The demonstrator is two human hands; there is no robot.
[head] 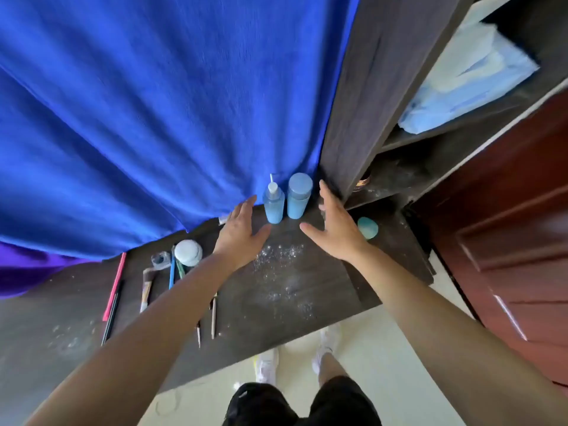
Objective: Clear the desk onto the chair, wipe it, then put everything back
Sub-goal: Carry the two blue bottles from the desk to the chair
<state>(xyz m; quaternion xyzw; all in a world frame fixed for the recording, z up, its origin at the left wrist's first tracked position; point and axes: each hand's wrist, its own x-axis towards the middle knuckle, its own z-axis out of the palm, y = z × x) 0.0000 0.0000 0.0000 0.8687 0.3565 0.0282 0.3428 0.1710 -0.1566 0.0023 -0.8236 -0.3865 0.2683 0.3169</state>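
Between the two open hands, at the back edge of the desk, stand two blue bottles against the blue curtain: a pump bottle just beyond the left hand's fingertips and thumb, and a capped bottle just ahead of the right hand's thumb and inside its raised fingers. Both hands have fingers spread and grip nothing; neither touches a bottle yet

Handling assessment: both bottles appear to be translucent plastic with liquid inside, so moderately weighted, rigid enough to grip firmly, and probably smooth-walled. They are tall and narrow and likely to tip if nudged high. Take each around the mid-body, thumb opposite fingers; avoid the pump head, which may depress or leak

Outside the right hand's little-finger side lies a small teal egg-shaped item, apparently light and prone to rolling. Behind the left wrist sit a round white jar, brushes and pencils, thin and loose, best gathered as a bundle. White powder is scattered on the desk below both palms, to be wiped after clearing
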